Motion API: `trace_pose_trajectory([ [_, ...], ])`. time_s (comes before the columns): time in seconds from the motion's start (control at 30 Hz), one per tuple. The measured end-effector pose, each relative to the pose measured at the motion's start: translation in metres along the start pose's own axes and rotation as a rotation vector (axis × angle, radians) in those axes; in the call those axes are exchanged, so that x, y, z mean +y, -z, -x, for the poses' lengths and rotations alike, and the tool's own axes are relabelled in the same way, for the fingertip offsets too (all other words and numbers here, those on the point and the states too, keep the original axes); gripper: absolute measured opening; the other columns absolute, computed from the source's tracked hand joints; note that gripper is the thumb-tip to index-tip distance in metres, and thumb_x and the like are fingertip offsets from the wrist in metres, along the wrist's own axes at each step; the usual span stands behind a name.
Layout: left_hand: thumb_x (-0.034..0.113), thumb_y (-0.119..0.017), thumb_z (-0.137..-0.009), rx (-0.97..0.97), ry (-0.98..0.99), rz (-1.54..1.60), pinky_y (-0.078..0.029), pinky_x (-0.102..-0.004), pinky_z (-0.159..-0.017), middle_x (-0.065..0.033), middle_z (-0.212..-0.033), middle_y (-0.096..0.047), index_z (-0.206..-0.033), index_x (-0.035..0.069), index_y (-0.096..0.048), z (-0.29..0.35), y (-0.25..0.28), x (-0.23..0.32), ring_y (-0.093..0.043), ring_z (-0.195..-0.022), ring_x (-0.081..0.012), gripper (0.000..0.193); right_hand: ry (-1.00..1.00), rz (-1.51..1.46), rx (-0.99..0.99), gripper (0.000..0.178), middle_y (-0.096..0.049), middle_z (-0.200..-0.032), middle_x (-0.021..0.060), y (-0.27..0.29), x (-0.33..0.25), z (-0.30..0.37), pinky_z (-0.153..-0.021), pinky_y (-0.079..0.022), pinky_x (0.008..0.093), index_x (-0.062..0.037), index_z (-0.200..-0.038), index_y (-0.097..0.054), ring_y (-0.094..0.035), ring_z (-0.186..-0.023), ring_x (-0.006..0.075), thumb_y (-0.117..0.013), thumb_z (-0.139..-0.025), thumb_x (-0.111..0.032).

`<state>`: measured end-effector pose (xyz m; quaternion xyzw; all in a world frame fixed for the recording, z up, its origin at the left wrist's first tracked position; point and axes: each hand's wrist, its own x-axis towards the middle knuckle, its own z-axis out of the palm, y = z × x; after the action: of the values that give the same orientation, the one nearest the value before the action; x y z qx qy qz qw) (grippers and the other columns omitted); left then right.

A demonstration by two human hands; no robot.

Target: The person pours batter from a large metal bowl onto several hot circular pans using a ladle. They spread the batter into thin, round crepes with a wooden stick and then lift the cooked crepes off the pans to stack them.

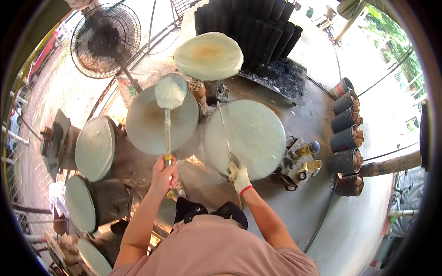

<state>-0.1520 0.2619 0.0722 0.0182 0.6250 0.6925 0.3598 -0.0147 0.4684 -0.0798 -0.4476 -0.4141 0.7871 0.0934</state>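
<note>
My bare left hand (pixel 163 174) is closed around the handle of a long-handled ladle (pixel 167 129). The ladle's broad head, coated in pale batter, is over the left round griddle (pixel 142 124), which has a brownish patch. In a pale work glove, my right hand (pixel 238 174) grips a long thin stick (pixel 224 122). That stick lies across the near left part of the right griddle, where a pale round sheet (pixel 258 138) covers the top. Beyond both is another pale round (pixel 207 57), browned at its middle. What supports it is mostly hidden.
Several round griddles (pixel 95 149) on stoves curve along my left side. A large fan (pixel 105 40) stands at the far left. Black cylinders (pixel 258 34) are stacked on a sooty tray at the back. A small stand with bottles (pixel 306 149) and several buckets (pixel 344 139) are to the right.
</note>
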Motion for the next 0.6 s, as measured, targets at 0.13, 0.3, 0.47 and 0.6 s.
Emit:
trace_pose_trajectory([
  [0.13, 0.006, -0.048, -0.086, -0.083, 0.015, -0.253, -0.032, -0.0277, -0.035, -0.0027, -0.059, -0.043, -0.098, 0.006, -0.041, -0.122, 0.062, -0.017, -0.042, -0.039, -0.0119, 0.015, 0.126, -0.050, 0.141, 0.043, -0.056, -0.081, 0.0020, -0.086, 0.044, -0.053, -0.053, -0.043, 0.0260, -0.0090, -0.130, -0.051, -0.051, -0.067, 0.0102, -0.058, -0.089, -0.020],
  [0.3, 0.010, -0.050, -0.083, -0.003, -0.142, -0.944, -0.046, -0.0442, -0.058, -0.0183, -0.074, -0.059, -0.102, 0.003, -0.041, -0.213, 0.117, -0.039, -0.060, -0.067, -0.0364, 0.022, 0.428, 0.758, 0.333, 0.046, -0.065, -0.100, 0.0090, -0.169, 0.082, -0.071, -0.066, -0.050, 0.0316, -0.0058, -0.128, -0.050, -0.061, -0.083, 0.0167, -0.054, -0.091, -0.032],
  [0.47, 0.011, -0.049, -0.084, -0.034, -0.249, -1.166, -0.044, -0.0486, -0.076, -0.0228, -0.093, -0.061, -0.105, 0.004, -0.042, -0.247, 0.164, -0.013, -0.057, -0.088, -0.0429, 0.023, 0.360, 0.621, 0.250, 0.045, -0.063, -0.109, 0.0146, -0.202, 0.077, -0.097, -0.083, -0.047, 0.0304, -0.0051, -0.128, -0.050, -0.061, -0.094, 0.0201, -0.049, -0.093, -0.033],
  [0.6, 0.010, -0.049, -0.086, -0.022, -0.247, -1.240, -0.044, -0.0495, -0.076, -0.0218, -0.095, -0.061, -0.107, 0.004, -0.041, -0.257, 0.199, 0.012, -0.058, -0.088, -0.0425, 0.024, 0.201, 0.421, 0.179, 0.041, -0.063, -0.110, 0.0115, -0.254, 0.023, -0.094, -0.081, -0.048, 0.0318, -0.0069, -0.128, -0.051, -0.061, -0.095, 0.0203, -0.048, -0.092, -0.026],
])
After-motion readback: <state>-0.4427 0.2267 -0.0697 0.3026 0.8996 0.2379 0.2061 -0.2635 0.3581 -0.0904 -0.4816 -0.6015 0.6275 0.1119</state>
